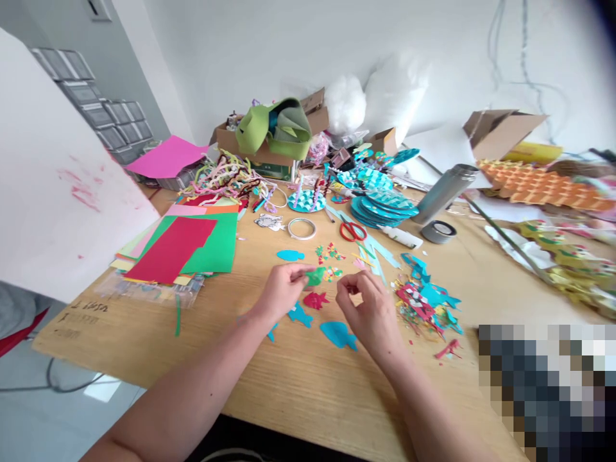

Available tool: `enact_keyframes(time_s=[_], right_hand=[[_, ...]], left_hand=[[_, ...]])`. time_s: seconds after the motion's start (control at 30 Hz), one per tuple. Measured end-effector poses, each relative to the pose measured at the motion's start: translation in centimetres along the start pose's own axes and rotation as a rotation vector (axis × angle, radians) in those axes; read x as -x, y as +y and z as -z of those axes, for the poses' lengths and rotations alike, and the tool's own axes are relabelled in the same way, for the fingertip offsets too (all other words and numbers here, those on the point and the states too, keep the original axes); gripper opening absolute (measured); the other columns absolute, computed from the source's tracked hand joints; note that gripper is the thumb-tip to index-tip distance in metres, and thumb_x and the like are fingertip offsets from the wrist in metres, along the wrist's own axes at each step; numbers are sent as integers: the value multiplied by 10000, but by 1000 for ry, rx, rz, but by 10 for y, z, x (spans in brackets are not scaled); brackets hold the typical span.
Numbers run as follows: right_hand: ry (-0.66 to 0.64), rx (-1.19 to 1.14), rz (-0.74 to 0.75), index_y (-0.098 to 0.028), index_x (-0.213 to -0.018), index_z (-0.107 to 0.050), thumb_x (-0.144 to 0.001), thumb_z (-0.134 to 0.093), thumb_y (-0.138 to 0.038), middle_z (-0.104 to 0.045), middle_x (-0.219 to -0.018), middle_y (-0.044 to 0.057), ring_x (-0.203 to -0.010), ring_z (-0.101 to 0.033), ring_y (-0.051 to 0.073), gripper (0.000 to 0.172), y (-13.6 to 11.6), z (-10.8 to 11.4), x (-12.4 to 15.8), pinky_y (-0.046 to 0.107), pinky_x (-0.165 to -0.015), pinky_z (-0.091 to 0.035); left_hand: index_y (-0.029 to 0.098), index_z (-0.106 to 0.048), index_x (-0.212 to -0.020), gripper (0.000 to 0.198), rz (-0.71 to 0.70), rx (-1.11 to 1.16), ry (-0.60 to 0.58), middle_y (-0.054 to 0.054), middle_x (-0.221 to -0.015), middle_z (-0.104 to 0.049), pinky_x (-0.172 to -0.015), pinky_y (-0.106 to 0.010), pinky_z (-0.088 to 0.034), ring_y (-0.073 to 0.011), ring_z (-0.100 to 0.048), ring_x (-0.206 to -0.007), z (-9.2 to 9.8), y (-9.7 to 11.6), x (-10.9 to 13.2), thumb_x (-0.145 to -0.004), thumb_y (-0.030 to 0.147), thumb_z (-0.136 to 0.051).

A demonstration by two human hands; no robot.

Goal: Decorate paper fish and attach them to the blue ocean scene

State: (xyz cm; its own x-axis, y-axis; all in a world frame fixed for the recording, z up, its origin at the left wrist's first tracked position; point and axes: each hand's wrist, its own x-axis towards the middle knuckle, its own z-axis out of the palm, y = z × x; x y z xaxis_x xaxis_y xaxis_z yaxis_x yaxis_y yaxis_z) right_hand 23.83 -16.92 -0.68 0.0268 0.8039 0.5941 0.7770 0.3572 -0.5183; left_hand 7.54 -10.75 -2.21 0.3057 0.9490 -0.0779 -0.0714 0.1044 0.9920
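My left hand (283, 290) pinches a small green paper fish (316, 276) just above the wooden table (298, 378). To its right, my right hand (368, 307) has its fingers curled together in a pinch; what it holds is too small to make out. Under and between the hands lie a red paper fish (316, 299) and blue paper fish (338, 334), and another blue fish (290, 255) lies further back. Tiny coloured paper bits (330, 253) are scattered beyond the hands.
Stacked coloured paper sheets (185, 249) lie at left, a heap of paper scraps (426, 300) at right. Red scissors (353, 231), a tape ring (301, 228), a glue tube (402, 238), blue scaled discs (382, 205), a steel flask (445, 190) and cardboard boxes (269, 154) stand behind.
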Motion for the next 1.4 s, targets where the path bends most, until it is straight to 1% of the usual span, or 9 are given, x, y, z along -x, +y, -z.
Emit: enact_keyframes(time_s=[0.1, 0.2, 0.3, 0.5, 0.63, 1.03, 1.2, 1.3, 1.4], right_hand=[[40, 82, -278, -191, -690, -582, -773, -524, -260, -612, -666, 31, -598, -545, 160, 123, 27, 28, -14, 288, -590, -414], [-67, 172, -645, -179, -690, -634, -721, -540, -316, -595, -550, 23, -501, -522, 170, 169, 58, 60, -20, 286, -515, -365], [-133, 353, -804, -191, -628, -634, -673, -564, -295, -575, -505, 27, -500, -521, 189, 133, 82, 80, -17, 298, -521, -340], [-233, 506, -777, -226, -522, -595, -666, -597, -291, -565, -515, 61, -483, -470, 179, 157, 102, 85, -9, 328, -522, -306], [-231, 484, -750, -224, -468, -591, -656, -617, -284, -556, -494, 83, -442, -425, 154, 199, 107, 87, -6, 356, -517, -282], [-213, 550, -711, -230, -423, -612, -625, -589, -157, -483, -454, 52, -374, -266, 91, 216, 120, 90, 2, 358, -483, -295], [-212, 674, -757, -197, -586, -682, -678, -573, -211, -575, -572, 122, -477, -456, 199, 144, 116, 87, 0, 353, -511, -347], [-203, 771, -825, -153, -725, -717, -734, -515, -234, -633, -678, 187, -633, -585, 310, 218, 111, 83, -4, 369, -538, -367], [-199, 819, -866, -131, -842, -720, -793, -450, -270, -667, -791, 212, -739, -620, 339, 308, 104, 80, -7, 372, -584, -384]], left_hand=[[117, -714, -973, 249, 8, -15, 16, -83, -958, -736, -721, -294, -580, -166, -691, -774, 11, 6, -5, -737, 138, -638], [93, -673, -1054, 310, 28, -60, 28, -84, -894, -732, -623, -254, -567, -142, -676, -679, 23, 13, -11, -754, 120, -598], [100, -582, -1190, 411, 74, -206, 87, -66, -822, -721, -554, -226, -539, -125, -660, -609, 39, 18, -18, -780, 94, -551], [112, -651, -965, 201, 147, -503, 244, -72, -810, -715, -482, -182, -462, -115, -639, -565, 74, 19, -33, -782, 92, -569], [139, -699, -828, 146, 119, -678, 265, -49, -727, -711, -568, -209, -478, -133, -640, -605, 87, 13, -39, -745, 73, -599], [165, -745, -929, 297, 29, -1222, 215, -137, -986, -723, -868, -338, -454, -268, -640, -977, 81, 23, -24, -727, 46, -563], [138, -738, -967, 323, 14, -1340, 189, -149, -1013, -715, -902, -329, -439, -260, -625, -1009, 78, 25, -22, -737, 30, -539], [141, -732, -977, 338, 20, -1381, 213, -135, -1017, -713, -884, -315, -450, -246, -622, -1006, 79, 26, -21, -736, 19, -530], [113, -725, -981, 331, -13, -1405, 259, -161, -1014, -703, -913, -348, -434, -265, -606, -1026, 79, 28, -20, -742, 17, -517]])
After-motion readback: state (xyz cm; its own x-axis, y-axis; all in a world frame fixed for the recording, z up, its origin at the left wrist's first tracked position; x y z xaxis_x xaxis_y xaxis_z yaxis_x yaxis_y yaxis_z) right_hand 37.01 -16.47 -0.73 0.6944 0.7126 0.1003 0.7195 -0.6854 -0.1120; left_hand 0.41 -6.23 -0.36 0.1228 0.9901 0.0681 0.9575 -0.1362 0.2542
